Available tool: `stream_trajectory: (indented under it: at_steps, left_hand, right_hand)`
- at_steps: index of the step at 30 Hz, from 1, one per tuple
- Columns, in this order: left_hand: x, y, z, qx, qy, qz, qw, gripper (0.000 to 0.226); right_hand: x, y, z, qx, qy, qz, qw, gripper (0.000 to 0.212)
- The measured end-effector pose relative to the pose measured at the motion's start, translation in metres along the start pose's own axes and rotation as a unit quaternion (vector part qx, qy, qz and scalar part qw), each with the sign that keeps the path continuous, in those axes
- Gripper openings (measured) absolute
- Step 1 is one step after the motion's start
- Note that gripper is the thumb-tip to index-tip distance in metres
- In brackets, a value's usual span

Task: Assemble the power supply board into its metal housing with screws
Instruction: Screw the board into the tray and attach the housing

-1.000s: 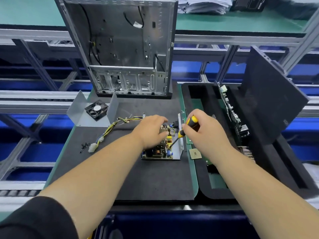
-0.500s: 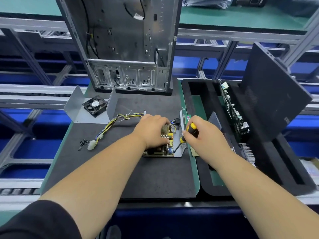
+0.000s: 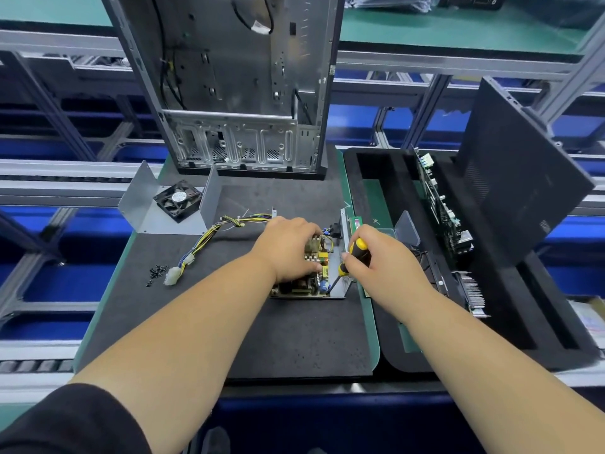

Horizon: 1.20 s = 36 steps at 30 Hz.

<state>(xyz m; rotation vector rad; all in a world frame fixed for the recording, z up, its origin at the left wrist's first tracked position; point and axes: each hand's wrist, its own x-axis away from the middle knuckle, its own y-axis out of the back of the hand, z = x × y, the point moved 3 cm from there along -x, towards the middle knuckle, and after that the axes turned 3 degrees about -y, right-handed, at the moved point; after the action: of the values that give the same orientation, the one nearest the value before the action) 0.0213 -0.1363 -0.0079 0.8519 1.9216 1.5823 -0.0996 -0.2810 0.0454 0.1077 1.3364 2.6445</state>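
The power supply board (image 3: 302, 286) lies in its grey metal housing (image 3: 342, 283) on the black foam mat. My left hand (image 3: 289, 249) grips the board's components from above and covers most of it. My right hand (image 3: 381, 267) holds a yellow-and-black screwdriver (image 3: 355, 255), whose tip points down into the board's near right corner. A yellow-and-black cable bundle (image 3: 212, 235) runs left from the board to a white connector (image 3: 172, 276). Several loose black screws (image 3: 157, 273) lie beside that connector.
An open computer case (image 3: 235, 86) stands at the back of the mat. A folded metal cover with a black fan (image 3: 178, 199) sits back left. To the right, a black foam tray (image 3: 491, 306) holds upright circuit boards and a leaning black side panel (image 3: 520, 178).
My right hand has tilted the screwdriver and brought its tip down toward the board's near right corner. The left hand stays on the board. The view has shifted slightly.
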Motion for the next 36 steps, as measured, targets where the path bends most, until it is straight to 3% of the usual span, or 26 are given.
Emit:
stream_trajectory:
  at_steps: [6, 13, 21, 24, 29, 36]
  left_hand:
    - [-0.001, -0.001, 0.0, 0.0, -0.002, 0.0, 1.0, 0.07]
    - [-0.002, -0.004, 0.002, 0.005, -0.002, 0.006, 1.0, 0.069]
    - [-0.002, -0.004, 0.002, 0.011, 0.005, 0.004, 1.0, 0.067]
    - [-0.002, -0.004, 0.002, 0.015, 0.005, 0.002, 1.0, 0.066]
    - [-0.002, -0.005, 0.003, 0.02, 0.007, -0.001, 1.0, 0.066]
    - [-0.002, -0.005, 0.003, 0.027, 0.007, -0.008, 1.0, 0.065]
  right_hand:
    - [0.0, 0.0, 0.002, 0.029, 0.023, -0.001, 0.999, 0.014]
    - [-0.004, 0.006, 0.016, 0.113, 0.071, 0.074, 0.988, 0.015]
    - [-0.017, 0.014, 0.029, 0.247, 0.084, 0.14, 0.955, 0.014]
    - [-0.019, 0.01, 0.034, 0.277, 0.098, 0.159, 0.943, 0.023]
    - [-0.024, 0.005, 0.039, 0.331, 0.104, 0.147, 0.926, 0.013]
    - [-0.026, 0.007, 0.04, 0.345, 0.053, 0.141, 0.926, 0.027]
